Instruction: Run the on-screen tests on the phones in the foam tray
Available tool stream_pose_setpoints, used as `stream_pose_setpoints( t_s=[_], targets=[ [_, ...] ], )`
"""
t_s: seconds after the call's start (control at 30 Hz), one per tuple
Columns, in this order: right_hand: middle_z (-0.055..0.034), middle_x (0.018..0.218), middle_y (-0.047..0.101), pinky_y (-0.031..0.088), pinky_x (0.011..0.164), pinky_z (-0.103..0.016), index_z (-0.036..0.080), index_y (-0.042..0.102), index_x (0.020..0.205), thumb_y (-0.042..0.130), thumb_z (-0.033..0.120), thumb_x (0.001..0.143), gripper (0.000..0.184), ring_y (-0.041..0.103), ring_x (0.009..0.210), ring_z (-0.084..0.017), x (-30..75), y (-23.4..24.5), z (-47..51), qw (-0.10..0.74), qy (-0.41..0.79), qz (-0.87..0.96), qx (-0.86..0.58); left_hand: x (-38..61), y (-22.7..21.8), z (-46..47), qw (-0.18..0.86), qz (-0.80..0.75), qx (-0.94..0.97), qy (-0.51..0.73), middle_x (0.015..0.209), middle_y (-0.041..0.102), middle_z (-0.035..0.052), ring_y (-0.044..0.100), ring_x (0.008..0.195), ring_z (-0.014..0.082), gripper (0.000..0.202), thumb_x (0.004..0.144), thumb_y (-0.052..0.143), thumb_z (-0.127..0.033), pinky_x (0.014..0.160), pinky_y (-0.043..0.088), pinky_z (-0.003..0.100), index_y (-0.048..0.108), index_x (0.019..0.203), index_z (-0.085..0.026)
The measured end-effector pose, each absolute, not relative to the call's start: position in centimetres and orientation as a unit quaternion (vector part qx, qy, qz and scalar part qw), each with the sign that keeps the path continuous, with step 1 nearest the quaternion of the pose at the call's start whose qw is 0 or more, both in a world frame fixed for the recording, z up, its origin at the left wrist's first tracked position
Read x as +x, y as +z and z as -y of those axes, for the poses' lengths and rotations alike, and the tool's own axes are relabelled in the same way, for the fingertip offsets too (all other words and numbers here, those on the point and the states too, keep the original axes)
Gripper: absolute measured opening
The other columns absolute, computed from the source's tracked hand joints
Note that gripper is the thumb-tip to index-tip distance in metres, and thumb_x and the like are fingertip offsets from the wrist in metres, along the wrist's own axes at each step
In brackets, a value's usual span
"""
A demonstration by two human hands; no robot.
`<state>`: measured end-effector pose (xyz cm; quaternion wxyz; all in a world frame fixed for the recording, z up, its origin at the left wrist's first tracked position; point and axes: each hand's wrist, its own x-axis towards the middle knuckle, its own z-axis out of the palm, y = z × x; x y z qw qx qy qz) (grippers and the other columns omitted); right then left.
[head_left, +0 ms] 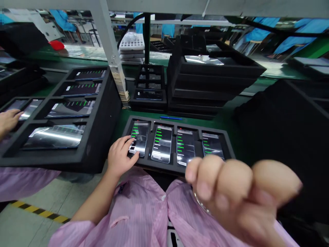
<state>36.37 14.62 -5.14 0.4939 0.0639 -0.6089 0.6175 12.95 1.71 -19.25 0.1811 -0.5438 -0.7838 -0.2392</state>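
Left hand (120, 157), fingers loosely parted, rests on the leftmost phone (140, 137) in the end slot of the black tray (229, 145), seemingly without firm grip; phone looks light, stiff, slick, breakable, best taken by its long edges, screen text too small to read. Right hand (235, 187) curled, blurred, hiding the lower end of the rightmost phone (212, 144); whether it holds anything, cannot tell.

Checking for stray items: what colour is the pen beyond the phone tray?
The pen is blue; see the head view.
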Motion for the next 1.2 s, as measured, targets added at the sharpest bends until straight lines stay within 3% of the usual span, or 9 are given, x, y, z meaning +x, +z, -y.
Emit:
stream_pose_setpoints(
  t_s=[0.13,0.23,0.43,0.57,0.73,0.9,1.03,1.2],
  targets=[
    [0.0032,0.068,0.046,0.061,0.068,-0.031,0.023,0.035,0.083,0.065,0.01,0.085,0.032,0.056,0.066,-0.014,34.8,-5.9,-16.8,0.5,0.696,0.508,0.081,13.1,-19.3,-1.8,0.176,0.785,-0.541,-0.247,0.133,0.07,0.0132,0.066,0.12,0.0329,0.043,0.09,0.066,-0.039,0.103,0.053,0.046,0.069,0.127,-0.017],
    [0.0021,0.07,0.048,0.06,0.072,-0.032,0.022,0.039,0.082,0.064,0.007,0.086,0.03,0.058,0.07,-0.014,35.6,-6.5,-17.4,0.487,0.703,0.516,0.047,13.5,-19.4,-1.8,0.163,0.789,-0.535,-0.254,0.134,0.07,0.0128,0.066,0.121,0.0324,0.045,0.088,0.067,-0.039,0.105,0.053,0.046,0.069,0.128,-0.017],
    [0.0009,0.076,0.061,0.062,0.072,-0.037,0.022,0.054,0.084,0.072,0.005,0.086,0.024,0.062,0.071,-0.016,37.3,-8.4,-17.8,0.492,0.641,0.589,-0.01,14.0,-19.6,-1.6,0.11,0.803,-0.521,-0.269,0.141,0.065,0.014,0.06,0.13,0.031,0.051,0.088,0.067,-0.042,0.114,0.048,0.046,0.065,0.133,-0.017],
    [-0.002,0.079,0.068,0.062,0.074,-0.045,0.021,0.062,0.086,0.071,-0.003,0.077,0.028,0.068,0.077,-0.022,38.0,-11.0,-18.3,0.526,0.586,0.611,-0.082,13.9,-19.5,-1.4,0.093,0.809,-0.513,-0.272,0.143,0.061,0.0151,0.057,0.133,0.0312,0.053,0.089,0.068,-0.043,0.116,0.047,0.047,0.062,0.136,-0.018],
    [-0.0037,0.073,0.068,0.064,0.071,-0.048,0.02,0.062,0.078,0.08,0.005,0.072,0.024,0.07,0.072,-0.025,40.0,-15.1,-19.3,0.553,0.499,0.646,-0.167,13.6,-19.2,-1.5,0.059,0.819,-0.517,-0.24,0.151,0.055,0.0166,0.049,0.141,0.0342,0.058,0.089,0.071,-0.046,0.12,0.044,0.052,0.06,0.139,-0.018],
    [-0.0044,0.081,0.07,0.063,0.082,-0.042,0.02,0.064,0.086,0.076,0.005,0.076,0.022,0.072,0.08,-0.023,42.7,-17.1,-19.5,0.508,0.445,0.708,-0.207,13.5,-18.4,-1.7,0.042,0.831,-0.52,-0.193,0.153,0.053,0.017,0.042,0.148,0.0392,0.052,0.093,0.069,-0.052,0.121,0.04,0.059,0.065,0.133,-0.02],
    [-0.0067,0.092,0.072,0.06,0.088,-0.039,0.019,0.064,0.096,0.072,0.008,0.084,0.018,0.072,0.092,-0.022,43.8,-17.7,-19.7,0.442,0.376,0.787,-0.208,14.8,-16.7,-3.3,0.054,0.8,-0.564,-0.196,0.159,0.048,0.0166,0.036,0.151,0.0402,0.054,0.096,0.064,-0.057,0.123,0.032,0.065,0.062,0.138,-0.023],
    [-0.007,0.108,0.074,0.049,0.113,-0.059,0.02,0.064,0.108,0.062,0.018,0.098,0.01,0.07,0.11,-0.028,44.1,-18.6,-20.3,0.337,0.239,0.89,-0.191,16.7,-16.0,-6.1,0.032,0.735,-0.654,-0.174,0.163,0.045,0.0119,0.03,0.155,0.0399,0.05,0.096,0.063,-0.06,0.127,0.025,0.065,0.068,0.133,-0.028]
  ],
)
